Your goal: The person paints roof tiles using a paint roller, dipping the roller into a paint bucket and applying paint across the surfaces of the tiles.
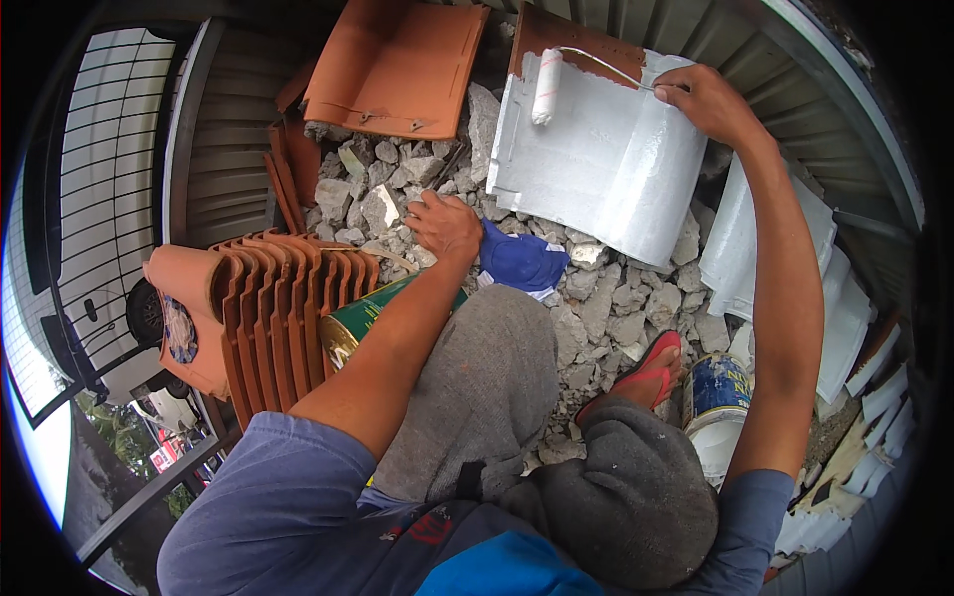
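Note:
My right hand [711, 99] is closed on a small paint roller [547, 86], gripping it by its thin bent wire. The roller's white sleeve lies over the upper left of a curved roof tile [596, 164]. Most of that tile is coated in pale silvery-white paint, while its far edge is still bare orange-brown. My left hand [443, 224] rests palm down on the broken rubble [378, 189], fingers apart and holding nothing. Right beside it a crumpled blue and white cloth item [522, 260] lies on the stones. An unpainted orange tile [397, 70] sits beyond the left hand.
Orange tiles stand stacked on edge [283, 308] at the left, near a green can [383, 308]. A blue paint can [717, 387] lies by my red-sandalled foot [651, 372]. Painted tiles [770, 243] lean at the right. Corrugated metal sheeting [715, 40] encloses the far side.

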Tool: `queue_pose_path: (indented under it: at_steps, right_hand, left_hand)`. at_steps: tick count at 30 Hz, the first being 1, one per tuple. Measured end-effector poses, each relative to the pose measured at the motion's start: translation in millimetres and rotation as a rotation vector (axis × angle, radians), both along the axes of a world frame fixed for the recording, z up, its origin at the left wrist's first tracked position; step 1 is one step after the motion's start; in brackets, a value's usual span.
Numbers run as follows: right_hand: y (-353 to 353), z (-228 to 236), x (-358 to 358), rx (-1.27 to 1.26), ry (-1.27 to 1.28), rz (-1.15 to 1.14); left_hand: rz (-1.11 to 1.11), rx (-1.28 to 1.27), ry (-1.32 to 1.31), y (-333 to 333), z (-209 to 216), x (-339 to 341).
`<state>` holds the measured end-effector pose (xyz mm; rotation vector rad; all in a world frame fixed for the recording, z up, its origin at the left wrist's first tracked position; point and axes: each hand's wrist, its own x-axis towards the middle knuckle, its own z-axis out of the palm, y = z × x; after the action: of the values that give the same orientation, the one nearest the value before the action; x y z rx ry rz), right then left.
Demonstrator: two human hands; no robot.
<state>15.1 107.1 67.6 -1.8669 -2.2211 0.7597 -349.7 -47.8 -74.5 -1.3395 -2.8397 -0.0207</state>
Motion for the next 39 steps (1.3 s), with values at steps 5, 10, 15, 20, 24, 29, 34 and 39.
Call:
queue_pose_path:
  at_steps: [5,10,15,20,24,29,34,39]
  right_hand:
    - [-1.2,8.8,-21.8,-0.020,0.100,-0.036]
    - [-2.4,0.3,-11.1,0.020,0.031,-0.024]
    - [-5.4,-1.7,-23.8,0.058,0.155,-0.050]
    - [-5.3,15.5,-41.8,-0.067,0.291,-0.055]
    - [-1.8,6.6,-36.4,0.111,0.148,-0.015]
    - [-3.2,4.8,-18.5,0.146,0.043,-0.022]
    - [-0.9,-2.5,-30.9,0.072,0.102,-0.038]
    - [-6.8,-0.7,11.7,0.064,-0.040,-0.005]
  left_hand:
    - [-0.006,-0.012,0.032,-0.1,-6.1,-6.9]
    - [0.005,-0.009,0.027,-0.7,-9.2,-4.4]
    - [-0.015,0.010,0.047,-1.0,-7.8,-0.5]
    - [-0.002,0.000,0.052,-0.1,-6.4,-5.8]
    - [0.003,-0.004,0.036,-0.5,-7.0,-2.3]
    - [-0.004,0.002,0.011,-0.3,-6.2,-2.6]
    - [-0.002,0.007,0.049,-2.0,-11.7,-5.7]
    - [0.001,-0.002,0.028,-1.2,-9.5,-1.9]
